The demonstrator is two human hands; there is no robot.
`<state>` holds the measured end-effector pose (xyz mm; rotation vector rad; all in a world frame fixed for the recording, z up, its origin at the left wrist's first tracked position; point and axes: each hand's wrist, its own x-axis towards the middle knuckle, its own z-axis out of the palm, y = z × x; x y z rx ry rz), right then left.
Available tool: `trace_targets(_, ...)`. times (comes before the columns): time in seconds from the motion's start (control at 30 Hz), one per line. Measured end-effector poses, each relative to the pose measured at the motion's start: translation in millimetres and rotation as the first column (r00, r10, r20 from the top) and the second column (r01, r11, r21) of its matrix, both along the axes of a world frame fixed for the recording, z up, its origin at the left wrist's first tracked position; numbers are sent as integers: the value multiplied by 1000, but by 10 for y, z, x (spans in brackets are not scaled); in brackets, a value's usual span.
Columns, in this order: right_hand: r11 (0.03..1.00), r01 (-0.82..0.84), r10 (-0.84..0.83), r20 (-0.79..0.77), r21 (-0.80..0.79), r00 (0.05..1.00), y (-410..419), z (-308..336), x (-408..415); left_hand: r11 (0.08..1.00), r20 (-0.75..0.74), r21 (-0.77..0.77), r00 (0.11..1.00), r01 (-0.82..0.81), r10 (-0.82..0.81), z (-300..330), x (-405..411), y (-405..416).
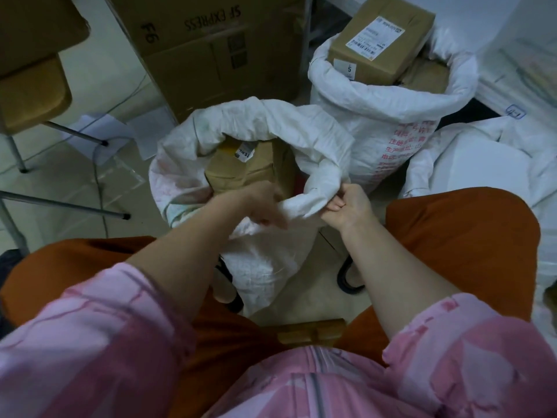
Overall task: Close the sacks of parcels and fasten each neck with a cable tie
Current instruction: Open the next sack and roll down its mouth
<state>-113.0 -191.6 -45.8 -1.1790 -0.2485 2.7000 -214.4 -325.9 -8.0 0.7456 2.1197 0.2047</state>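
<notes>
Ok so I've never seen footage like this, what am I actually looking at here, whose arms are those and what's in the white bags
There is only one picture, from a camera worn on a person's head, looking down, so the arms are the wearer's own. No robot is involved. The right hand pinches the rolled rim of the near sack, a white woven bag standing on the floor between the knees. The left hand is at the same rim, but it is blurred, so its grip is unclear. Inside sits a brown parcel. Behind stands a second sack, also open, holding a labelled carton. No cable tie shows.
</notes>
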Motion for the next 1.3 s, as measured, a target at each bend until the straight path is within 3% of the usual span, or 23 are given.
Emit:
trace_targets(0.07, 997, -44, 38, 86, 66, 996, 97, 15, 22, 999, -238, 26, 970, -40, 45, -208, 136, 17)
trace_targets(0.1, 984, -119, 92, 184, 136, 979, 159, 46, 30, 997, -414, 58, 908, -42, 62, -293, 203, -2)
trace_targets(0.17, 833, -407, 177, 517, 375, 837, 236, 203, 56, 997, -658, 73, 751, 3, 46, -375, 303, -43)
trace_targets(0.23, 415, -687, -54, 770, 596, 635, 246, 288, 45, 998, -743, 34, 669, 58, -14, -404, 351, -86)
trace_targets(0.3, -128, -765, -327, 701, 632, 634, 140, 390, -22, 992, -772, -18, 629, 124, -93, -411, 407, -81)
trace_targets(0.33, -306, -747, -343, 664, 590, 665, 71, 413, -76, 986, -781, -36, 611, 164, -130, -417, 443, -74)
trace_targets(0.37, -422, -747, -330, 681, 513, 654, 25, 400, -130, 978, -786, -51, 596, 203, -165, -402, 480, -64)
trace_targets(0.43, -489, -774, -311, 750, 401, 584, 34, 321, -226, 961, -792, -65, 572, 270, -214, -413, 533, -87)
trace_targets(0.53, -437, -802, -251, 801, 408, 544, 102, 247, -282, 939, -827, -11, 524, 345, -202, -415, 590, -227)
trace_targets(0.57, -315, -813, -197, 805, 489, 560, 129, 208, -315, 934, -854, 5, 488, 357, -182, -419, 590, -275)
trace_targets(0.6, -69, -798, -108, 790, 599, 603, 164, 169, -368, 931, -874, 15, 458, 364, -165, -440, 585, -316)
trace_targets(0.63, 276, -708, 20, 733, 649, 680, 206, 164, -417, 932, -880, 16, 447, 361, -158, -474, 582, -359)
trace_targets(0.67, 624, -547, 143, 606, 559, 783, 264, 167, -444, 937, -889, 11, 433, 348, -150, -492, 564, -406)
trace_targets(0.7, 853, -376, 198, 443, 361, 875, 343, 173, -424, 949, -893, 3, 427, 315, -139, -501, 531, -459)
trace_targets(0.73, 945, -261, 191, 318, 197, 929, 426, 161, -377, 963, -899, 5, 423, 270, -114, -517, 485, -511)
trace_targets(0.8, 976, -209, 186, 257, 66, 948, 521, 132, -246, 986, -902, -14, 424, 168, -85, -486, 402, -585)
trace_targets(0.83, 973, -226, 206, 261, 47, 943, 532, 111, -179, 993, -879, -49, 468, 109, -95, -453, 388, -604)
trace_targets(0.93, 970, -244, 231, 262, 16, 937, 394, 51, -137, 968, -593, -249, 794, -20, -136, -317, 445, -473)
trace_targets(1.0, 977, -212, 208, 231, -8, 950, 308, 53, -161, 952, -394, -304, 903, 47, -170, -159, 436, -262)
trace_targets(1.07, 982, -187, 187, 195, -19, 963, 286, 70, -140, 986, -318, -162, 943, 46, -96, 26, 320, -60)
trace_targets(1.17, 985, -173, 172, 175, -12, 969, 299, 54, -74, 982, -104, 126, 982, -141, 155, 53, 156, 135)
trace_targets(1.23, 981, -192, 184, 188, 26, 965, 305, 23, -17, 982, 11, 111, 989, -150, 150, -59, 197, 179)
trace_targets(1.3, 963, -257, 231, 234, 87, 944, 363, -12, 30, 993, 11, 58, 994, -107, 106, -240, 317, 217)
